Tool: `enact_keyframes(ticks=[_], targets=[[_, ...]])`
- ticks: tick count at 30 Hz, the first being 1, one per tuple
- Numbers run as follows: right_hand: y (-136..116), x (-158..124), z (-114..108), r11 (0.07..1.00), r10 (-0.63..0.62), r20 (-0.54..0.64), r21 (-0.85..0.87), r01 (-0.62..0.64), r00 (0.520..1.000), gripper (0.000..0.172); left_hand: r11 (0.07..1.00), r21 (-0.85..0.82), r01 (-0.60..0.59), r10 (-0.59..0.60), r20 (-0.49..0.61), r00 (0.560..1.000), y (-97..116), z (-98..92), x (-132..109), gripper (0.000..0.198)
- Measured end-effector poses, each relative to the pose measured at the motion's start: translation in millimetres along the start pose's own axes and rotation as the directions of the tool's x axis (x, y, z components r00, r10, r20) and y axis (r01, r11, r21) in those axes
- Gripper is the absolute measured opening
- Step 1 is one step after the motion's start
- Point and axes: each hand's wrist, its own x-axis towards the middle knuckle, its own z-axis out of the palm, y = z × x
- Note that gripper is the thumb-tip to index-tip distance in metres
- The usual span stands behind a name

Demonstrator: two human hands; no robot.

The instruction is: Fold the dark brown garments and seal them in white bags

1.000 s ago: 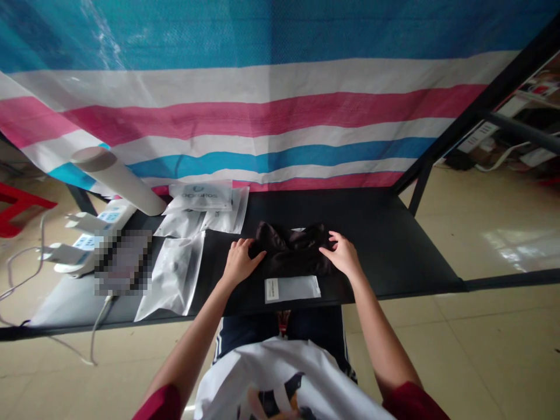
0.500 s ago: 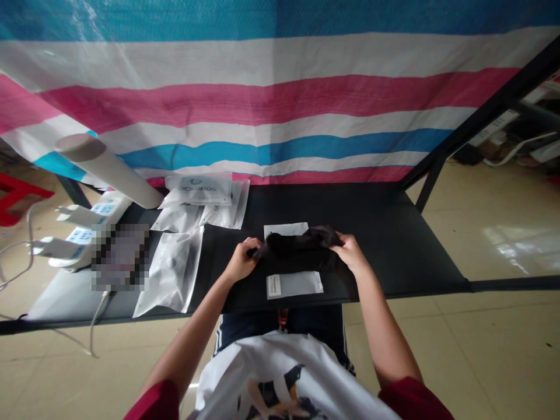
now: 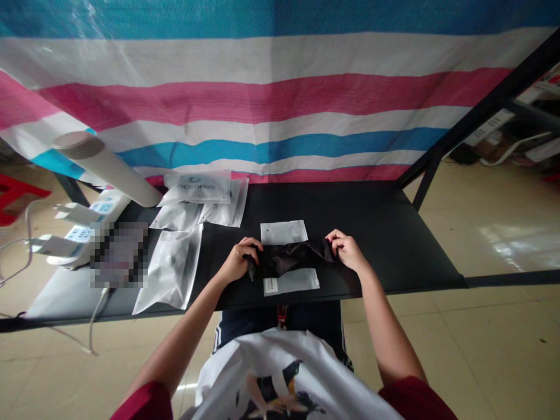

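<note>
A dark, crumpled piece of cloth stretches sideways between my two hands, low over the black tabletop. My left hand is closed on its left end, and a dark tip hangs below those fingers. At the other end, my right hand pinches the fabric between thumb and fingers. Behind the cloth lies a small, flat white pouch. Nearer to me is a clear zip bag with a white label at its left corner; the cloth partly covers its upper edge.
Several frosted zip bags lie at the back left, with another filled bag in front. Further left are a pixelated phone-like object, a power strip with chargers, and a leaning white cylinder. A striped tarp hangs behind the black table.
The cloth has come down toward me and is pulled longer and flatter. More of the pouch behind it shows. My left hand has shifted slightly left.
</note>
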Motion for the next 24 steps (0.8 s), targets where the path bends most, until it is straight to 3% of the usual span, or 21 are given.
enact_keyframes(ticks=[5, 9, 11, 15, 17, 18, 21, 24], targets=[[-10.9, -3.8, -11.4, 0.975, -0.007, 0.053, -0.223, 0.018, 0.999, 0.031, 0.999, 0.050, -0.008, 0.007, 0.018, 1.000, 1.8, -4.5, -4.7, 0.031], [-36.8, -10.5, -8.5, 0.943, -0.087, -0.178, -0.331, 0.024, 0.980, 0.035, 0.982, 0.181, -0.049, 0.037, 0.071, 0.997, 8.6, -5.6, -13.7, 0.047], [-53.3, -15.4, 3.2, 0.930, -0.154, -0.231, -0.363, 0.062, 0.961, 0.036, 0.962, 0.268, -0.046, 0.028, 0.069, 0.997, 15.9, -2.2, -19.9, 0.049], [-77.2, -24.6, 39.2, 0.879, -0.218, 0.029, -0.428, 0.209, 0.976, 0.046, 0.890, 0.456, 0.022, -0.040, 0.030, 0.999, 43.5, 16.8, -35.6, 0.038], [-81.8, -27.4, 54.8, 0.857, -0.208, 0.105, -0.460, 0.233, 0.972, 0.051, 0.857, 0.516, 0.023, -0.065, 0.064, 0.996, 60.2, 32.1, -46.1, 0.027], [-83.2, -28.3, 60.6, 0.849, -0.208, 0.124, -0.470, 0.242, 0.970, 0.054, 0.843, 0.537, 0.011, -0.072, 0.093, 0.993, 67.8, 40.7, -51.8, 0.027], [-88.6, -28.6, 70.3, 0.831, -0.237, 0.173, -0.475, 0.292, 0.956, 0.061, 0.801, 0.596, -0.051, -0.068, 0.174, 0.982, 83.4, 66.4, -67.5, 0.057], [-98.2, -24.7, 75.0, 0.811, -0.269, 0.246, -0.464, 0.357, 0.931, 0.057, 0.753, 0.654, -0.064, -0.057, 0.162, 0.985, 87.4, 84.0, -74.8, 0.050]])
